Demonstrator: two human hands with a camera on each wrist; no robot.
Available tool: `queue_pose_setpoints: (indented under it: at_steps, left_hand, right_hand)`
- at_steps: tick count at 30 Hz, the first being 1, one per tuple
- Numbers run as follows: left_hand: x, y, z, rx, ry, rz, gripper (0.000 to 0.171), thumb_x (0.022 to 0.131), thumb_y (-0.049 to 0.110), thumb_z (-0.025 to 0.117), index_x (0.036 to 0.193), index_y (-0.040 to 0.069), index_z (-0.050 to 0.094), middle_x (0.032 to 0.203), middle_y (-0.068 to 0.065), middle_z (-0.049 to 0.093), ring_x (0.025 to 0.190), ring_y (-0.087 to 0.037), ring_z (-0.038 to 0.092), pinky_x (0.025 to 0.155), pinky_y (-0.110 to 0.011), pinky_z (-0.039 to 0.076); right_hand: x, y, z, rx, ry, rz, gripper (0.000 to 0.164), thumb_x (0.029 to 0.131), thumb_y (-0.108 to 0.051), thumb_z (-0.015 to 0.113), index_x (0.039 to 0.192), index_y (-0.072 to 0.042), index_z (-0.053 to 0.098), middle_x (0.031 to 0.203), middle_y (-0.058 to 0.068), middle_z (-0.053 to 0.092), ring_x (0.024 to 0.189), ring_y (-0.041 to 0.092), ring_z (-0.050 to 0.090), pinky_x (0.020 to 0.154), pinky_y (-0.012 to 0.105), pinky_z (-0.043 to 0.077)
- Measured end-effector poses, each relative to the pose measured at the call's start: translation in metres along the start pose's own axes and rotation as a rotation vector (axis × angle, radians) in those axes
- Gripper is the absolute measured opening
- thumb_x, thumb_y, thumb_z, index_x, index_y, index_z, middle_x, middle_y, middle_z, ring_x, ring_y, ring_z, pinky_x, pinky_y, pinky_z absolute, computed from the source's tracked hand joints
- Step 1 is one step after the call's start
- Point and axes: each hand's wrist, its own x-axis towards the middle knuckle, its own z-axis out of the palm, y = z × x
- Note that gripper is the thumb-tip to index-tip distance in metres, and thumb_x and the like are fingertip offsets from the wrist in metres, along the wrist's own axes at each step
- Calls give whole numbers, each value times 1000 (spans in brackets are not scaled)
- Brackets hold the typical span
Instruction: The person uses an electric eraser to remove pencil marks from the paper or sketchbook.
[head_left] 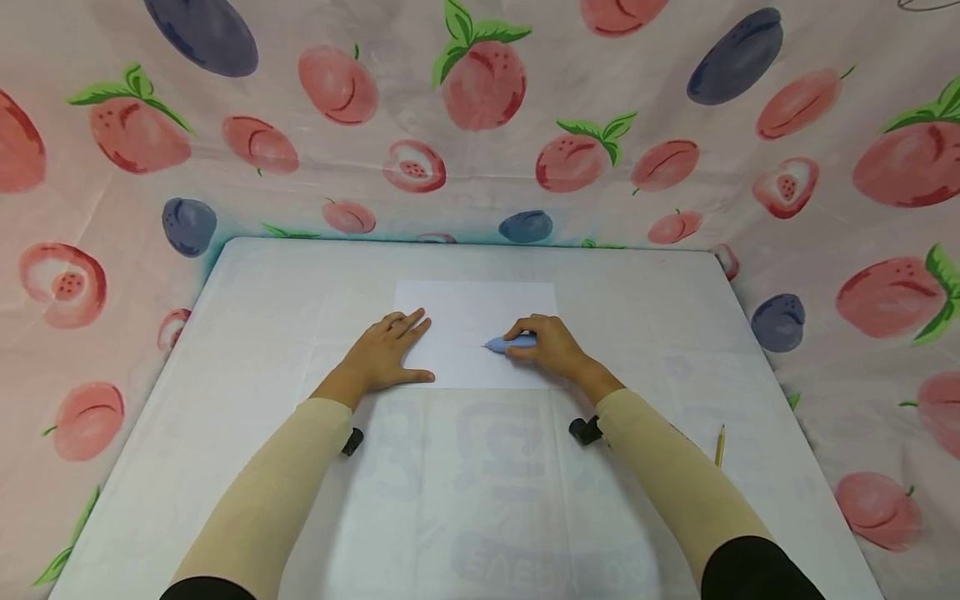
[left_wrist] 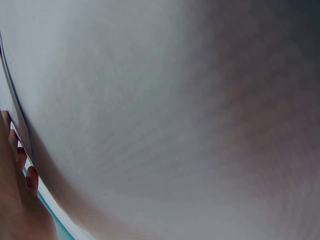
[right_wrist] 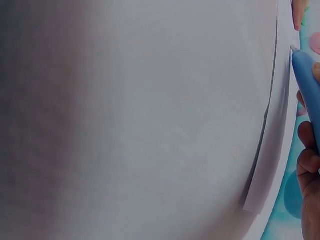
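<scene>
A white sheet of paper [head_left: 472, 310] lies on the white-covered table. My left hand [head_left: 382, 354] rests on its left edge with fingers and thumb spread. My right hand [head_left: 558, 348] pinches a thick blue pen [head_left: 517, 342], its narrow tip pointing left over the middle of the sheet. In the right wrist view the pen [right_wrist: 306, 82] shows a plump body and a short pale tip, close to the paper. Curled fingers of the right hand [right_wrist: 312, 195] lie along it. The left wrist view catches only part of the left hand [left_wrist: 20, 200] at the edge.
A yellow pencil [head_left: 720, 446] lies on the table, partly hidden by the right sleeve. Faint print shows through the white table cover [head_left: 495, 492]. A fruit-patterned cloth [head_left: 480, 158] hangs behind the table and along its sides.
</scene>
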Motion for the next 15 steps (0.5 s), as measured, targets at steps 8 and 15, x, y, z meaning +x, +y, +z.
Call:
queue_pose_setpoints:
  at_steps: [8,15]
  left_hand:
    - [0,0,0,-9,4,2,103,83,76,55,159,19,17,167,0,9,149,-30,17,120,-51,20]
    - [0,0,0,-1,7,3,103,82,76,54,159,18,17,167,-1,9,149,-31,17,119,-52,21]
  right_hand:
    - [1,0,0,-5,-3,-4,18,81,-17,82,98,-16,77,104,4,72,100,22,64,95,40,52]
    - [2,-1,-1,-18,-11,-12,18,81,-17,82,98,-16,77,105,4,73,104,23,65,98,42,50]
